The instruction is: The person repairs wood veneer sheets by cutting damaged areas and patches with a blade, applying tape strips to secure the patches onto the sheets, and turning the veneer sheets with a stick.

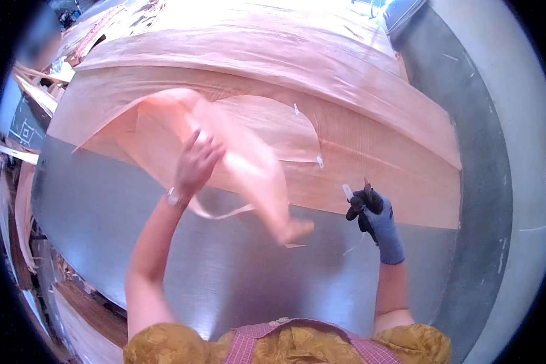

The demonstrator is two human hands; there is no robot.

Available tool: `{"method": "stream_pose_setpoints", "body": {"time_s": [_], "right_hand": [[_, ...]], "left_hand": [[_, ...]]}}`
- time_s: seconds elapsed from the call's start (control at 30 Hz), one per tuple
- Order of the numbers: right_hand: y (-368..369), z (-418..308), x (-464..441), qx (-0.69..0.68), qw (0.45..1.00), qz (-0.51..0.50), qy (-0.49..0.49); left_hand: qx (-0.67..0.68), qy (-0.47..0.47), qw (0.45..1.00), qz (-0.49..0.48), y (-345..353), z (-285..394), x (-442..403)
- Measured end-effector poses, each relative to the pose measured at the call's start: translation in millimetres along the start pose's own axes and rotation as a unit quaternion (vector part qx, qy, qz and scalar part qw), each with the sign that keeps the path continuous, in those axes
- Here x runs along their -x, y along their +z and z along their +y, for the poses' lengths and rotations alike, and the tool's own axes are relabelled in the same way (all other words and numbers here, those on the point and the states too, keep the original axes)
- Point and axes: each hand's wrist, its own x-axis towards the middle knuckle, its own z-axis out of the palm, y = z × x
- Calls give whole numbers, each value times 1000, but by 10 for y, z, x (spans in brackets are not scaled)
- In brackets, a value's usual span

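Observation:
My left hand (pixel 201 161), bare with a band at the wrist, grips a loose wood veneer sheet (pixel 249 164). The sheet is lifted and curled, and motion blurs its near end. My right hand (pixel 373 215) wears a grey-blue glove with dark fingers. Its fingers are closed around a small dark pointed tool (pixel 367 184), perhaps a knife. A short white strip of tape (pixel 347 192) stands out by the fingertips. Under and behind the curled sheet lies a wide veneer layer (pixel 394 182), with white tape pieces (pixel 320 161) along a rounded veneer edge.
A grey metal tabletop (pixel 236 279) lies before me. More veneer sheets (pixel 273 54) spread across the back. A grey wall strip (pixel 467 151) runs along the right side. Veneer scraps (pixel 27 206) pile up at the left, where a blurred person (pixel 39 39) shows at the edge.

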Motion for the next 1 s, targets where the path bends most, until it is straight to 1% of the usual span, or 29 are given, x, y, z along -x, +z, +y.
{"method": "stream_pose_setpoints", "body": {"time_s": [0.03,0.07,0.1,0.13,0.17,0.2,0.23,0.27,0.33,0.37,0.4,0.43,0.5,0.53,0.57,0.6,0.7,0.8,0.9,1.0], "right_hand": [[8,15,-51,12,1000,-21,-11],[53,18,-115,1,999,-36,-11],[121,7,-183,-9,999,-51,-12],[213,-3,-254,-21,997,-67,-14],[311,-1,-329,-44,995,-89,-16],[423,-17,-400,-42,993,-113,-18],[544,-48,-479,-37,989,-140,-21],[677,-81,-564,-32,985,-166,-26],[939,-76,-752,-39,982,-178,-42],[1052,-55,-866,-53,981,-178,-46],[1144,-74,-958,-66,981,-178,-50],[1216,-146,-1005,-60,982,-174,-49],[1308,-141,-1140,-48,983,-173,-35],[1338,-97,-1213,-43,984,-172,-25],[1352,-28,-1302,-30,983,-176,-36],[1371,-38,-1342,-29,984,-175,-34],[1479,-90,-1470,-45,985,-161,-34],[1661,-91,-1663,-78,986,-142,-48],[1854,-120,-1858,-107,985,-115,-75],[2011,-47,-2159,-23,978,-67,-196]], "left_hand": [[2,10,1000,-24,-223,102,259],[4,18,996,-90,-423,188,583],[7,17,978,-209,-667,325,692],[10,15,946,-324,-910,462,799],[15,5,875,-484,-1218,624,728],[104,-23,866,-489,-1423,672,791],[232,-58,824,-514,-1493,632,725],[354,-92,768,-526,-1499,533,612],[489,-233,743,-393,-1098,364,291],[493,-354,730,-314,-669,215,213],[466,-408,745,-248,-222,29,91],[560,-486,666,-84,149,-60,-73],[551,-565,614,21,875,-401,-208],[573,-581,575,49,989,-475,-281],[593,-597,535,75,1089,-517,-328],[610,-611,495,99,1131,-520,-385],[591,-654,458,114,1210,-543,-494],[622,-672,396,75,1351,-759,-433],[625,-679,381,51,1275,-840,-468],[654,-599,461,23,1362,-956,-399]]}}
